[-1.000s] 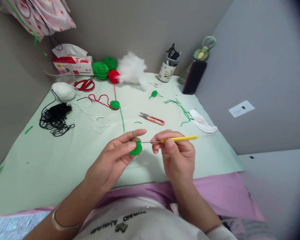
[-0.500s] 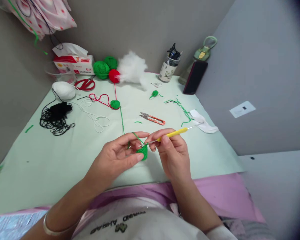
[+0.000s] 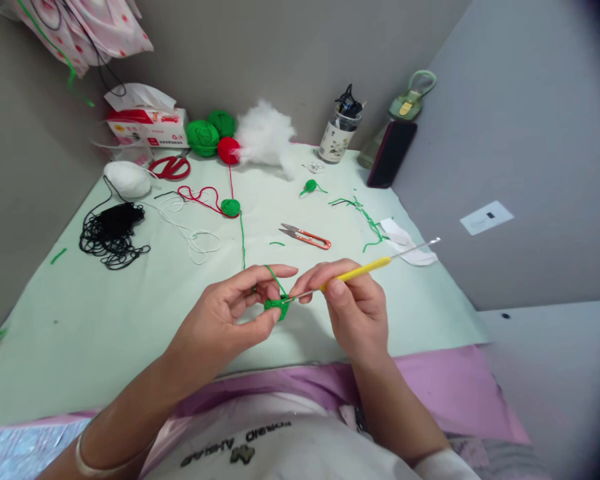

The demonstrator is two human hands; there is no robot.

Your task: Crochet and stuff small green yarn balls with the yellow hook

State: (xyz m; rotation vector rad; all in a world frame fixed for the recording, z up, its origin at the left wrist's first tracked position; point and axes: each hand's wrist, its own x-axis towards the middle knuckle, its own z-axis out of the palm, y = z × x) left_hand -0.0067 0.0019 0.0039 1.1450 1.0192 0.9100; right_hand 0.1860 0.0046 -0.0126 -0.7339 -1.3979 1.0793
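Observation:
A small green crochet piece (image 3: 279,307) is pinched between the thumb and fingers of my left hand (image 3: 230,310). Over that hand's stretched index finger runs green yarn (image 3: 243,241), which leads back to a small green yarn ball (image 3: 231,207) on the table. My right hand (image 3: 356,303) grips a crochet hook (image 3: 365,269) by its yellow handle. One metal end of the hook is at the top edge of the green piece; the other end points up to the right. The fingers partly hide the stitches.
Orange thread snips (image 3: 306,237) lie just beyond my hands. Green yarn scraps (image 3: 367,217) and a white cloth piece (image 3: 409,243) are at right. Black yarn (image 3: 113,230), a white yarn ball (image 3: 127,179) and red scissors (image 3: 171,168) lie at left. A phone (image 3: 391,155) leans on a bottle (image 3: 407,107).
My right hand and the hook have shifted slightly right, and the hook's far end has swung outward. The green piece has tilted and moved a little left in my left hand.

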